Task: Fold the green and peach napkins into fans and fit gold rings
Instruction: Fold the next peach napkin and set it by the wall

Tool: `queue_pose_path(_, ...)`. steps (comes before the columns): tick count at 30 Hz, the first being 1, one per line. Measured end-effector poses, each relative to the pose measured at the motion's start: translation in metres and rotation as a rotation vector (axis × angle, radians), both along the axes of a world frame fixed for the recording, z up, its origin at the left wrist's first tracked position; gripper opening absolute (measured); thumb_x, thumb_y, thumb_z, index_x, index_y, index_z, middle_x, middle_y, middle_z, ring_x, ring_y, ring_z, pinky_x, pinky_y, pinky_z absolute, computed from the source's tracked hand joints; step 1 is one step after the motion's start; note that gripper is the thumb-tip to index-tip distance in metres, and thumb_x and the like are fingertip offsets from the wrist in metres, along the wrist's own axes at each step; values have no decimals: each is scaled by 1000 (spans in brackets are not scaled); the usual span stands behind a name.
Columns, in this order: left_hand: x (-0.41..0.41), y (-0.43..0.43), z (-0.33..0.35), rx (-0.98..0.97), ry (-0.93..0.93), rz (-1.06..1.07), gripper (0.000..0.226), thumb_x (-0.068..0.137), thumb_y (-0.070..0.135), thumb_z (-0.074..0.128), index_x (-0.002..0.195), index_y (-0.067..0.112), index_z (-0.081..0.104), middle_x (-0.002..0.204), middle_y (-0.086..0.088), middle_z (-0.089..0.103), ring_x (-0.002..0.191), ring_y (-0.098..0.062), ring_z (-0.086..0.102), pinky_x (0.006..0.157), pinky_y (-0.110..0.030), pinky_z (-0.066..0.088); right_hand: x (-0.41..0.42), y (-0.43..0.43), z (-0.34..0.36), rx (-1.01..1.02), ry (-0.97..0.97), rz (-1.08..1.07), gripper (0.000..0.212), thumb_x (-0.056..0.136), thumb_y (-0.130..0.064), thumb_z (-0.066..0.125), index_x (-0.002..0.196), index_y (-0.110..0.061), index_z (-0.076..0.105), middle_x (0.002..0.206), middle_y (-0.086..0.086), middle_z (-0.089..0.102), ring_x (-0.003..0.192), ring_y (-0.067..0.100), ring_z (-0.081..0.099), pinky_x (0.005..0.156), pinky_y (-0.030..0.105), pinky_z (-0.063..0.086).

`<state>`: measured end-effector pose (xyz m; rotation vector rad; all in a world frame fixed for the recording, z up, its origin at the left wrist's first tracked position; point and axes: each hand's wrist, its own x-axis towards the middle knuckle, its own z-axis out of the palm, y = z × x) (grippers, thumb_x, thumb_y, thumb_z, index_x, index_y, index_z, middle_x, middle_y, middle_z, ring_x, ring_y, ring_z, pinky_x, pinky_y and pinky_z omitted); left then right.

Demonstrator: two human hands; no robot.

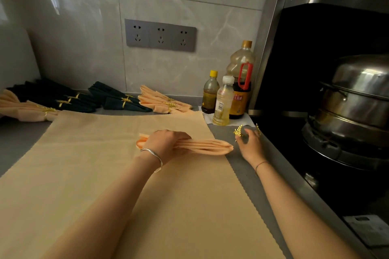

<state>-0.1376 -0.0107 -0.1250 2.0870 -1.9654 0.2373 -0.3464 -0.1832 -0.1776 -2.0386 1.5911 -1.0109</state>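
Observation:
My left hand (pixel 168 143) grips a pleated peach napkin (pixel 210 146) folded into a narrow bundle, held just above a flat peach cloth (pixel 126 174) spread on the counter. The bundle's right end points toward my right hand (pixel 250 145), which reaches onto the grey counter and touches a gold leaf ring (pixel 239 130). A second gold ring (pixel 257 129) lies just right of that hand. Whether the fingers hold the first ring is unclear. At the back, finished dark green fans (pixel 117 101) and peach fans (pixel 164 103) wear gold rings.
Three bottles (pixel 223 101) stand at the back right on a white paper. A black stove (pixel 315 153) with a steel steamer pot (pixel 357 101) sits to the right. More ringed fans (pixel 42 103) lie back left. A socket strip (pixel 161 34) is on the tiled wall.

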Motion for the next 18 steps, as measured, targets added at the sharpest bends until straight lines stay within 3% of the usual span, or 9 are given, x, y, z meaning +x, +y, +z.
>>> queue_pose_path(5, 9, 2, -1, -24, 8, 67, 41, 92, 43, 54, 132, 36, 49, 122, 7, 62, 109, -15, 58, 93, -27, 44, 0, -15, -5, -69, 38, 39, 26, 90, -32, 59, 105, -11, 65, 115, 10, 59, 106, 28, 54, 90, 40, 46)
queue_pose_path(8, 10, 5, -4, -36, 15, 98, 41, 92, 43, 54, 132, 36, 49, 122, 6, 63, 110, -18, 59, 95, -30, 45, -4, -14, -7, -4, -71, 134, 21, 87, -33, 63, 76, -16, 63, 83, 6, 63, 81, 24, 58, 67, 33, 46)
queue_pose_path(10, 11, 8, -3, -55, 25, 117, 41, 92, 43, 54, 132, 36, 50, 121, 5, 63, 109, -19, 59, 93, -30, 44, -6, -8, 1, 61, -143, 215, 22, 89, -32, 61, 76, -14, 62, 73, 0, 60, 73, 19, 54, 61, 29, 39)
queue_pose_path(15, 16, 13, 0, -77, 42, 173, 40, 92, 47, 52, 130, 36, 51, 118, 5, 65, 105, -19, 60, 88, -27, 44, -1, 23, 32, 263, -200, 510, 9, 83, -21, 71, 88, -16, 66, 88, -3, 68, 82, 8, 61, 72, 14, 45)
queue_pose_path(18, 17, 13, -1, -62, 28, 178, 41, 92, 48, 50, 131, 36, 50, 118, 5, 64, 104, -18, 61, 89, -28, 45, 1, 39, 41, 379, -122, 648, 26, 74, -14, 78, 94, -17, 61, 95, -3, 69, 86, 6, 64, 75, 11, 48)
